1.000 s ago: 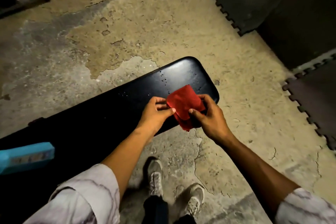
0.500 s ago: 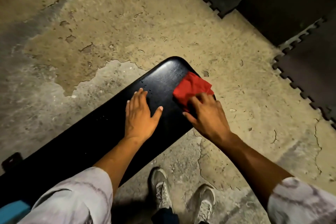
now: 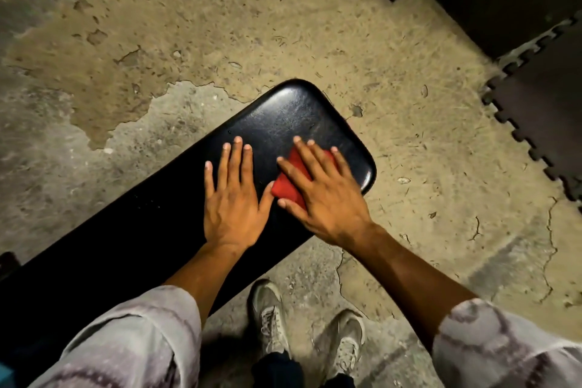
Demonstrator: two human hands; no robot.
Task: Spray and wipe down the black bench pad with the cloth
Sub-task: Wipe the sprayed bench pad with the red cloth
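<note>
The black bench pad (image 3: 283,116) runs from the lower left to its rounded end at the centre right. A folded red cloth (image 3: 288,181) lies flat on the pad near that end. My right hand (image 3: 321,192) presses down on the cloth with fingers spread, covering most of it. My left hand (image 3: 231,195) rests flat on the bare pad just left of the cloth, fingers apart, its thumb touching the cloth's edge. No spray bottle shows apart from a sliver of teal (image 3: 4,376) at the bottom left corner.
Cracked, patchy concrete floor (image 3: 220,25) surrounds the bench. Dark interlocking foam mats (image 3: 541,104) lie at the top right and right edge. My two grey shoes (image 3: 271,315) stand on the floor just in front of the pad's near edge.
Both hands held the cloth above the pad's end a second ago. My left hand let go and went flat on the pad; my right hand pressed the cloth down and slid it left.
</note>
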